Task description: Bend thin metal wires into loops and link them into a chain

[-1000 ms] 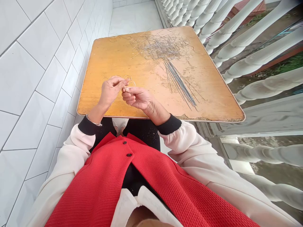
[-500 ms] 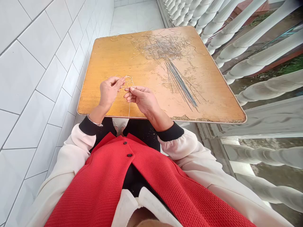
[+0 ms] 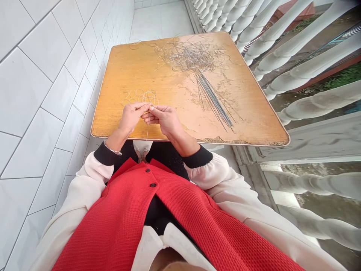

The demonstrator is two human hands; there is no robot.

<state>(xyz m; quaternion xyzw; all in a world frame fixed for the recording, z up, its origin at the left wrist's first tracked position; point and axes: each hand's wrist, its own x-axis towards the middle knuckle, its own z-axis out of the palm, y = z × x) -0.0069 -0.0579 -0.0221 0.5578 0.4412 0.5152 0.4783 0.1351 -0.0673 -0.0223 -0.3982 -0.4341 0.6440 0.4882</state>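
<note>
White glazed wall tiles (image 3: 42, 94) run down the far left, right beside the orange wooden surface (image 3: 115, 81), whose veneer is worn and chipped along the near edge. A thin metal bangle (image 3: 112, 149) circles the left wrist, just below a black cuff. The left hand (image 3: 130, 117) rests above the near edge with its fingers curled rightward, closed in a narrow pinch on a thin pale wire strand (image 3: 147, 128). The strand lies directly between the two hands. Its long axis runs almost straight toward the person, and its free end points down past the near edge towards the lap. Neither hand is clearly nearer, since both sets of fingertips meet at the top of the strand.

Just beyond the pinch, a cluster of small wire loops (image 3: 139, 97) lies flat on the surface. Whether it joins the strand is hidden behind the fingers. The right hand (image 3: 165, 120) comes in from the other side, its fingers pointing left and closed just as narrowly on the same strand.

Further right, a bundle of long straight wires (image 3: 216, 101) lies diagonally, running from upper left to lower right, and fans up into a tangled wire pile (image 3: 191, 56) near the far edge. White turned balusters (image 3: 296, 49) line the far right.
</note>
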